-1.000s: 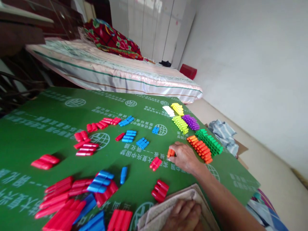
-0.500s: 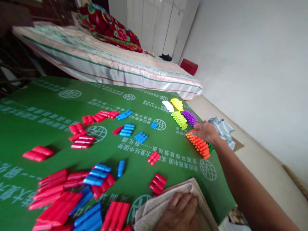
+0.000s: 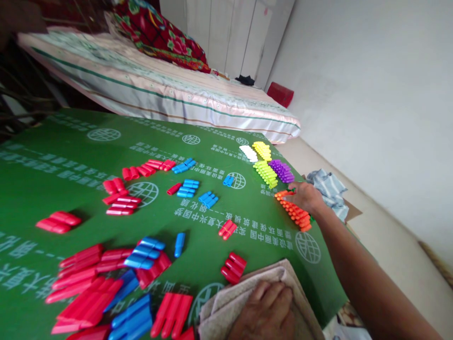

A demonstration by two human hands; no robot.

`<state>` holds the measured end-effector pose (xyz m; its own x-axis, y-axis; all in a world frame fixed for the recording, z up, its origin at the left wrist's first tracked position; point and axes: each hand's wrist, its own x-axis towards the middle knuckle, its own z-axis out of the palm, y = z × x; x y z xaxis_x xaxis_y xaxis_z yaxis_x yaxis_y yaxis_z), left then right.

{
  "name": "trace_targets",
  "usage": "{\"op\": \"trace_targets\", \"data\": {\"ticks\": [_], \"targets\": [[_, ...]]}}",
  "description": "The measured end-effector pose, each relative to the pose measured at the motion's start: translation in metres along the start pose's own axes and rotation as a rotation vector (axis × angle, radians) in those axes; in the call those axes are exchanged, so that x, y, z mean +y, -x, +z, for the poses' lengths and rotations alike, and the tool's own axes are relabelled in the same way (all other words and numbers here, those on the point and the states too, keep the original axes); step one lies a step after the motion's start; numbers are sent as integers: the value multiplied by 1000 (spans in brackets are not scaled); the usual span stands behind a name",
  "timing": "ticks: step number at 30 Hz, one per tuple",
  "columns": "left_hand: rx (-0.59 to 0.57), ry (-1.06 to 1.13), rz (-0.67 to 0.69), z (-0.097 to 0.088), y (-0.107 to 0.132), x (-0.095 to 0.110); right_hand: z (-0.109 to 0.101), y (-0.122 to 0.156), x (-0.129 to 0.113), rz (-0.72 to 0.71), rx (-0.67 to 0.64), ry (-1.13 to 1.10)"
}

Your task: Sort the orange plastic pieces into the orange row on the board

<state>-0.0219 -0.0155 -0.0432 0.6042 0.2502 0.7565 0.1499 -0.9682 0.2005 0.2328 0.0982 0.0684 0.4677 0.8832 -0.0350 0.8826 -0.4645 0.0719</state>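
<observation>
1. Your right hand [image 3: 305,197] rests at the far end of the orange row [image 3: 294,211], its fingers curled onto the pegs, apparently squaring the line beside the sorted colours.
2. Your left hand [image 3: 265,314] lies flat, fingers spread, on a folded towel [image 3: 226,304] at the near edge of the green worktop [image 3: 71,156].
3. Red pegs [image 3: 87,278] lie loosely grouped, well apart from both hands.

A row of short orange plastic caps [image 3: 295,211] lies side by side on the green counter, near its right edge, running diagonally toward the near corner. A folded beige towel [image 3: 233,298] lies flat at the near edge, partly overhanging it.
</observation>
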Motion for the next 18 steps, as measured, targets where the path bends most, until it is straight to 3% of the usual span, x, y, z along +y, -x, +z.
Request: {"op": "trace_targets", "data": {"ticks": [13,18], "targets": [[-93,-31,32,-10,-2,0,2,1,2,24,-14,-12],[-118,-49,45,-15,-6,-1,-2,-1,6,58,63,-47]]}}
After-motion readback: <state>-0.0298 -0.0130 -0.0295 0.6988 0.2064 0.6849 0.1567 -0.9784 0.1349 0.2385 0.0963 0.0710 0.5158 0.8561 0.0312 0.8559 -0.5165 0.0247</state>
